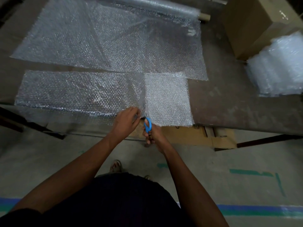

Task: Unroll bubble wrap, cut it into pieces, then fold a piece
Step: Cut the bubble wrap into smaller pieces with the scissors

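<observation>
No writing reads anywhere. Right hand (153, 135) grips blue scissors (148, 124) at the desk's (237, 104) near edge; left hand (127, 119) pinches the strip (73, 90) beside a folded square (167, 99).

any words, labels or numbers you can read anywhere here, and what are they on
No text can be read in this view.
Cardboard box: a small pale mark near its top edge, too blurred to read.
Scissors: blue handles, no visible brand.
Floor tape: plain green and blue strips, no lettering.
</observation>
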